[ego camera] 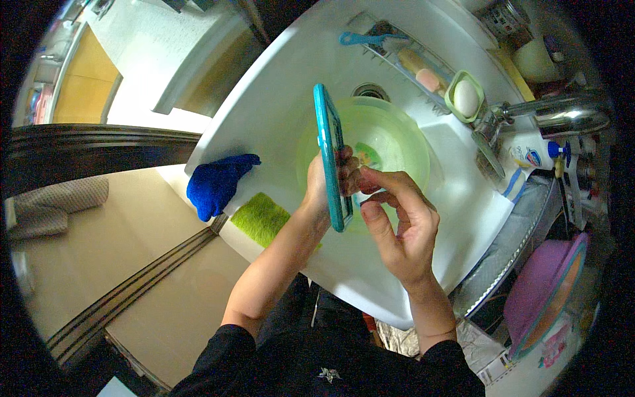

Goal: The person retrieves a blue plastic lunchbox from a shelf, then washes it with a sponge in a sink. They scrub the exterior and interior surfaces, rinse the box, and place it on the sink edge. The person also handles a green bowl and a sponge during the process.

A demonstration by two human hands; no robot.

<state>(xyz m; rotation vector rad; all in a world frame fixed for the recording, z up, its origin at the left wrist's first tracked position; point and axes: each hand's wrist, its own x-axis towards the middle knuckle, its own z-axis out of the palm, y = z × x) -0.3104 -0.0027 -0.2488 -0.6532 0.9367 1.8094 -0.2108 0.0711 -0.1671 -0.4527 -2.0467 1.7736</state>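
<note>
My left hand (322,181) grips a teal-rimmed flat frame (327,154), perhaps a mirror, seen nearly edge-on and held upright. Its fingers curl around to the right-hand face. Close to that face, my right hand (404,221) has its thumb and fingers bent and apart, with nothing visible between them. Beneath both hands, a translucent green basin (412,134) sits in the white sink (278,109). Something small and green with patches of colour (367,156) shows at the basin's bottom, partly hidden by my hands.
A blue cloth (216,186) and a green scouring pad (260,218) lie on the sink's left rim. To the right are a wire rack (407,62) with a blue-handled brush (359,38), a soap dish (459,116) holding white soap (465,98), a chrome faucet (555,114) and a pump bottle (533,154).
</note>
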